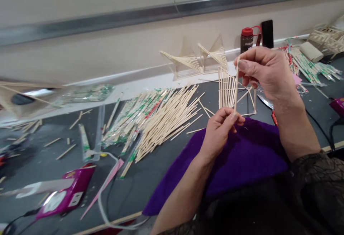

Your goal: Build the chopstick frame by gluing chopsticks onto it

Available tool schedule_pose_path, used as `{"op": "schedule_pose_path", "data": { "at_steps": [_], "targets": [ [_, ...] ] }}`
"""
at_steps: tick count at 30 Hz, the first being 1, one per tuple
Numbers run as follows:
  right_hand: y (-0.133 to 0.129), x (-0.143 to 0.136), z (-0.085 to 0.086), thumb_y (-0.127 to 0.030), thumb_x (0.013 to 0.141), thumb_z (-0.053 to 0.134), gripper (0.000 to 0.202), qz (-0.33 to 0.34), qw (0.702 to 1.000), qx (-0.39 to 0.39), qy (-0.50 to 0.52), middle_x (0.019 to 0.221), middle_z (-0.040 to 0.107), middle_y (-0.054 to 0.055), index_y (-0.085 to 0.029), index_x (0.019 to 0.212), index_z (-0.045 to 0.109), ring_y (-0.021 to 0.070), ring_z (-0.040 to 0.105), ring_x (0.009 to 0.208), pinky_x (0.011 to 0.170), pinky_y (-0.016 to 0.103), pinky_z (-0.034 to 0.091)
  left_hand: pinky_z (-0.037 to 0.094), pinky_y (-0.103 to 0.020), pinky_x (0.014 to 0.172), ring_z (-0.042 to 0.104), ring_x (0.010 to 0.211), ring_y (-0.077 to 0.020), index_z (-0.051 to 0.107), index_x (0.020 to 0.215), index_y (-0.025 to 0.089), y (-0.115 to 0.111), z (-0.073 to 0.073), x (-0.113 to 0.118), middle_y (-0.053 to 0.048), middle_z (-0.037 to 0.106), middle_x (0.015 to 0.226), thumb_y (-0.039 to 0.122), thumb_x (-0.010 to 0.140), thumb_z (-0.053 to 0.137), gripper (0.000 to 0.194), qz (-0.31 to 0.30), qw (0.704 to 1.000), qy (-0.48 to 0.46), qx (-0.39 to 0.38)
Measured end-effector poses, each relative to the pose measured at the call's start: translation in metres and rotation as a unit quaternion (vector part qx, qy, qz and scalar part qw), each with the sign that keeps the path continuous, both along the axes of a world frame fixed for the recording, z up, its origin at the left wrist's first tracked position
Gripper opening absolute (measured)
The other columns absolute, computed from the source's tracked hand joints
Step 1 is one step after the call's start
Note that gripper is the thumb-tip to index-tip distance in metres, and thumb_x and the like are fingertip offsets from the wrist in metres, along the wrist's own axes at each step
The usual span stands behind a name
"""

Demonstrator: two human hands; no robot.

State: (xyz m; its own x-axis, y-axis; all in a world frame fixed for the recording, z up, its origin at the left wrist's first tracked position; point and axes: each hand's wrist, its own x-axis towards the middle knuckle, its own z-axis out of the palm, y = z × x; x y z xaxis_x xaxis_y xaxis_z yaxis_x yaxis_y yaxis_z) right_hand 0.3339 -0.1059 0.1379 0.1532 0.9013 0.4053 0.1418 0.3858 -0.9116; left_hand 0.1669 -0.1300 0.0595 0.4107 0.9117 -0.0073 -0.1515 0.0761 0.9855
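1. Left hand point(220, 129) pinches the lower end of a thin wooden stick point(236, 90) between thumb and fingers; beneath it spreads a purple cloth point(247, 156), at the near side of a dark table point(150, 181).
2. Right hand point(266, 68) grasps the same stick near its upper end, thumb against fingertips; the stick therefore spans the two hands, left below and right above; its long axis runs nearly upright in this view, the top leaning slightly rightward.
3. Just beside the stick, on its left, rises a row of sticks point(220, 88), seemingly part of an open frame point(254, 112); the left hand is nearer to the row's lower end; whether that hand also holds the row, or the stick touches it, I cannot tell.
4. Left of the hands lies a slanting heap of loose sticks point(169, 120), with wrapped sticks point(131, 113) next to it.
5. Farther back, two twisted stick models point(185, 61) stand near the wall point(134, 52); a red-capped bottle point(247, 41) and a phone point(267, 34) stand beyond the right hand.
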Motion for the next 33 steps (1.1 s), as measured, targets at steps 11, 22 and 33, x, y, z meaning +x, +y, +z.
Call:
{"op": "schedule_pose_path", "data": {
  "at_steps": [11,22,33],
  "targets": [
    [0.017,0.025,-0.008,-0.024,0.079,0.077,0.01,-0.033,0.999,-0.018,0.025,0.067,0.066,-0.001,-0.018,0.082,0.069,0.0069,0.06,0.053,0.038,0.016,0.037,0.042,-0.02,0.05,0.06,0.053,-0.0093,0.062,0.067,0.019,0.007,-0.005,0.022,-0.001,0.07,0.063,0.034,0.078,0.073,0.021,-0.002,0.998,-0.033,-0.051],
    [0.07,0.067,-0.054,-0.019,0.08,0.074,0.009,-0.098,0.981,-0.112,0.128,0.065,0.065,-0.001,-0.017,0.077,0.066,0.0041,0.057,0.05,0.037,0.013,0.032,0.037,-0.016,0.036,0.056,0.039,-0.0086,0.063,0.066,0.014,0.022,-0.039,0.02,-0.002,0.063,0.051,0.05,0.095,0.052,0.048,-0.01,0.935,-0.106,-0.338],
    [0.086,0.051,-0.079,-0.018,0.075,0.076,0.009,-0.083,0.974,-0.195,0.083,0.064,0.068,0.001,-0.015,0.071,0.068,0.0038,0.054,0.046,0.036,0.015,0.03,0.045,-0.018,0.043,0.064,0.054,-0.0118,0.071,0.086,0.009,0.036,-0.04,0.029,-0.009,0.071,0.069,0.045,0.102,0.04,0.05,-0.032,0.868,-0.216,-0.446]
  ]
}}
